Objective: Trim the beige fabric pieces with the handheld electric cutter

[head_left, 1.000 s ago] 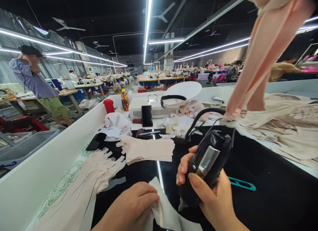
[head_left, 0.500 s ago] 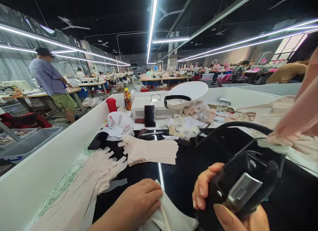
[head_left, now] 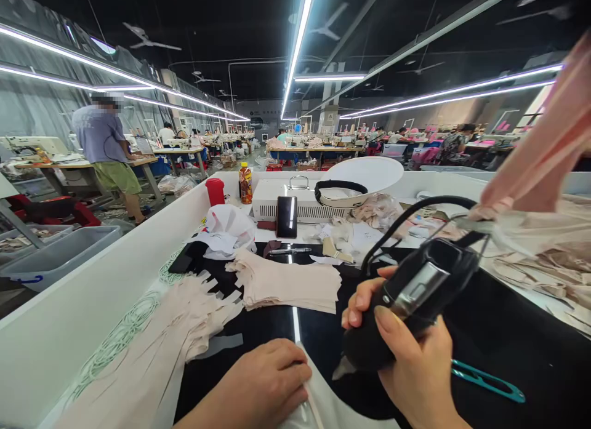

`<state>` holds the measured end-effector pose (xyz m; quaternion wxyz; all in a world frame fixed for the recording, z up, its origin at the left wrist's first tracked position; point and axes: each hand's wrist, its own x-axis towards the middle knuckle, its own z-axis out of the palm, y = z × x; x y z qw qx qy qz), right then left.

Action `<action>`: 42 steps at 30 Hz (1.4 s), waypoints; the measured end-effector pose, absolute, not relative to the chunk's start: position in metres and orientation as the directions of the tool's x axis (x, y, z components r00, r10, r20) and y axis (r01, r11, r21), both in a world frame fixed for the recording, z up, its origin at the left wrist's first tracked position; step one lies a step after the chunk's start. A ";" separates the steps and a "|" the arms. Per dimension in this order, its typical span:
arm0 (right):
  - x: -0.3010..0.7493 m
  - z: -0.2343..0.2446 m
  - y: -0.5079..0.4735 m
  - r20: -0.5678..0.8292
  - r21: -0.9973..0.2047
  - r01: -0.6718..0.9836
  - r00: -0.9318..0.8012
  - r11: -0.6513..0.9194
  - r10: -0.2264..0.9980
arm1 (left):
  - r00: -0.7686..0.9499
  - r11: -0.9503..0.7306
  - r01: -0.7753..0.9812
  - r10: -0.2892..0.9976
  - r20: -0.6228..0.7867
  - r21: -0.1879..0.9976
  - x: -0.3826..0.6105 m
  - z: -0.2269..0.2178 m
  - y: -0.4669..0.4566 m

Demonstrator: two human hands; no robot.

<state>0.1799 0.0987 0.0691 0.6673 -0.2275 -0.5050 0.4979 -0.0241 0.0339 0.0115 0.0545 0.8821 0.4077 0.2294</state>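
Observation:
My right hand [head_left: 415, 349] is wrapped round a black corded hand tool [head_left: 410, 287] with a shiny metal plate on its side. Its pale pointed tip [head_left: 344, 368] slants down to the left, above a white cloth piece [head_left: 339, 404]. On that cloth, my left hand [head_left: 272, 380] rests with its fingers curled together at the edge strip; the fingertips are partly hidden. Pink fabric [head_left: 540, 146], tied near the tool's cord, stretches up to the right. A teal-handled tool [head_left: 489, 380] lies on the black surface beside my right wrist.
Stacked beige cloth pieces [head_left: 290, 281] lie ahead, and longer strips [head_left: 152, 355] are at left beside green cord loops [head_left: 120, 336]. Behind stand a phone [head_left: 287, 216], a vented white box [head_left: 265, 198] and a bottle [head_left: 245, 183]. White side walls [head_left: 92, 269] edge the table. A person [head_left: 104, 140] stands at left.
The black tool has moved left and tilted, bringing its tip into view over the white cloth. The teal-handled tool has come into sight. My left hand stays on the cloth.

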 end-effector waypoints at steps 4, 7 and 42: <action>0.158 0.067 0.111 0.445 -0.804 -0.445 -0.013 0.394 0.895 | 0.564 -0.680 0.674 0.726 0.393 0.289 -0.023 0.009 0.035; 0.148 0.067 0.111 0.445 -0.798 -0.454 0.000 0.396 0.896 | 0.563 -0.698 0.663 0.703 0.434 0.271 -0.022 0.007 0.035; 0.148 0.063 0.101 0.486 -0.799 -0.402 0.005 0.447 0.874 | 0.573 -0.705 0.683 0.679 0.460 0.191 -0.023 0.012 0.031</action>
